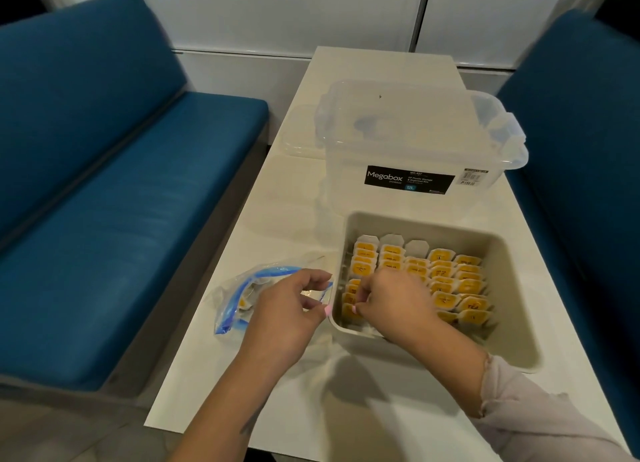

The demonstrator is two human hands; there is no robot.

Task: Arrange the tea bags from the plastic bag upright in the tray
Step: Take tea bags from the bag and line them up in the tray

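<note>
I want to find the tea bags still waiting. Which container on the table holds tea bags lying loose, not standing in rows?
The plastic bag by the left hand; in the tray they stand in rows.

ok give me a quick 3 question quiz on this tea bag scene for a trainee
1. True or false: the tea bags in the tray stand upright in rows.
2. Where is the right hand? A) on the clear storage box B) inside the tray among the tea bags C) on the blue seat
3. Fill in: the plastic bag lies on the table, to the ____ of the tray.

Key: 1 true; 2 B; 3 left. The left hand hovers between bag and tray, fingers loosely curled, holding nothing that shows.
</note>
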